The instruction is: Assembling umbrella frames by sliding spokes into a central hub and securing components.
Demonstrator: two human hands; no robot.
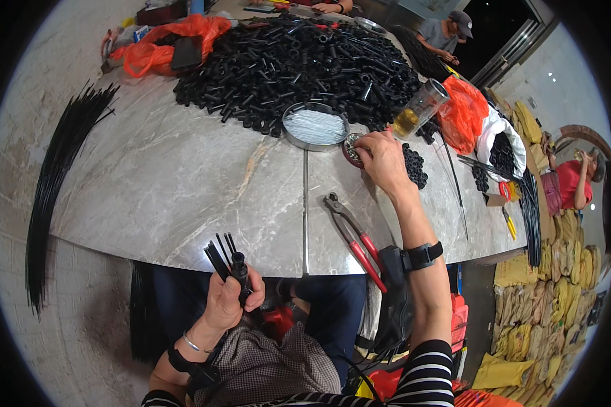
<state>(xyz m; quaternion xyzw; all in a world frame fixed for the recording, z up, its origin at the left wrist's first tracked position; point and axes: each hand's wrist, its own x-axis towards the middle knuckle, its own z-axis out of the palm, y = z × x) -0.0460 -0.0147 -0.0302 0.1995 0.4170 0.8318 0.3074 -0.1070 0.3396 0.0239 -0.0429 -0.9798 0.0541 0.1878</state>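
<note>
My left hand [225, 302] is closed round several thin black rods [218, 259] and a short black tubular piece [239, 266], held upright just off the table's near edge. Over a small dark red dish [350, 150] of tiny metal pieces, my right hand [384, 160] reaches down with its fingertips pinched together at the dish. Whether a piece is between those fingertips is hidden. Left of the dish stands a round metal tin [315, 127] with thin whitish strands in it. Pliers with red handles [357, 239] lie on the table below my right forearm.
A large heap of black tubular parts [299, 64] covers the far table. Beside it stand a jar of yellow liquid [421, 110] and orange plastic bags [463, 112]. Long black rods [61, 183] overhang the left edge. Other people [443, 37] work beyond; yellowish sacks [543, 325] are stacked at right.
</note>
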